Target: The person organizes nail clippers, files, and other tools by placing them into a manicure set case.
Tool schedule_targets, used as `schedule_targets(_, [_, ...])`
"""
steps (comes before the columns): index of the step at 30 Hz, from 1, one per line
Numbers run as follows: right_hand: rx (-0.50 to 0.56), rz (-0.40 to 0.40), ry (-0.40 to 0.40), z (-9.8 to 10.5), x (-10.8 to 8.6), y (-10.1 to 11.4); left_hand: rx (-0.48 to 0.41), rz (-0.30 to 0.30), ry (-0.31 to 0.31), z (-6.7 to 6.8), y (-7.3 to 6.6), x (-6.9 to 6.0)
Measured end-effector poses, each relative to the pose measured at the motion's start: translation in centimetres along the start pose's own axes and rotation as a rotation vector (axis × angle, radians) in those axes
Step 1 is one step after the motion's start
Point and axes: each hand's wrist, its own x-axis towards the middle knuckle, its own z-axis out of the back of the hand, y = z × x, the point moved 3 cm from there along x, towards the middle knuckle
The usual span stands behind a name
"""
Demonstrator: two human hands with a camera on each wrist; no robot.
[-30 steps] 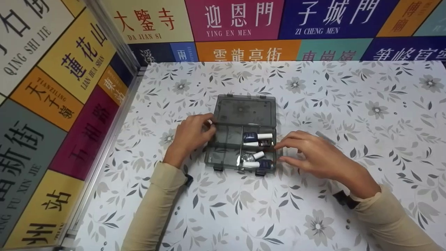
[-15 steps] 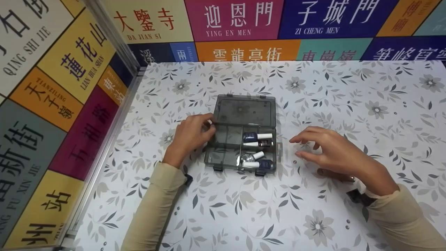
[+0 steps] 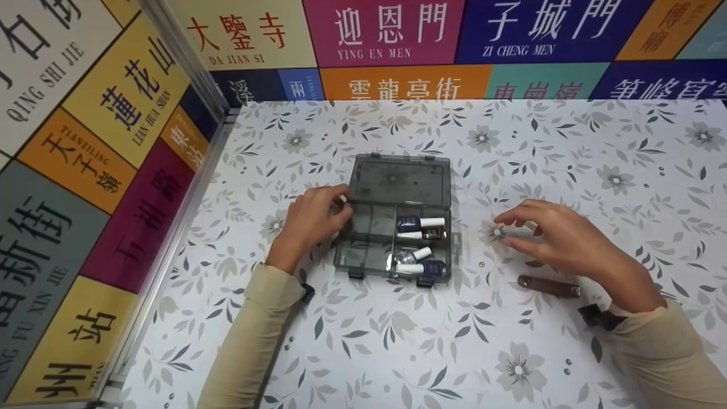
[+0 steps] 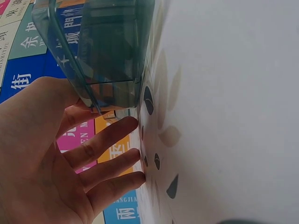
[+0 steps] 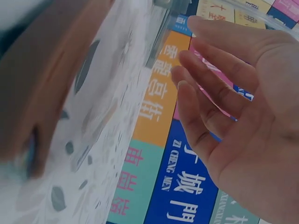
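A smoky see-through compartment box (image 3: 363, 257) lies on the table with its lid (image 3: 397, 180) folded back. Several nail polish bottles with white caps fill its right-hand compartments, including a navy bottle (image 3: 408, 224) and a clear glittery bottle (image 3: 405, 257). My left hand (image 3: 312, 218) rests at the box's left side, thumb and index touching it; in the left wrist view the other fingers spread loosely by the table. My right hand (image 3: 559, 236) hovers right of the box, fingers loosely bent around nothing. Below it lies a slim brown bar (image 3: 550, 286) with a rounded end.
A thin pale strip (image 5: 83, 156) lies on the flowered tablecloth in the right wrist view. Panels with large Chinese characters (image 3: 392, 28) stand behind the table and along its left side (image 3: 136, 221).
My right hand has drawn back to the right, away from the box's right edge, uncovering the brown bar. The left hand and the box stay in place.
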Motion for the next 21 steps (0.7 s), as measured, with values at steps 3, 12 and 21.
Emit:
schedule_targets(3, [-0.012,-0.032,0.007,0.1,-0.3,-0.9,0.002,0.002,-0.002,0.0,0.0,0.0])
schedule_targets(12, [-0.01,-0.061,0.009,0.5,-0.8,-2.8,0.002,0.008,0.001,0.0,-0.1,0.0])
schedule_targets(21, [-0.045,-0.182,0.082,0.5,-1.0,-4.6,0.008,0.007,0.005,0.0,0.0,0.0])
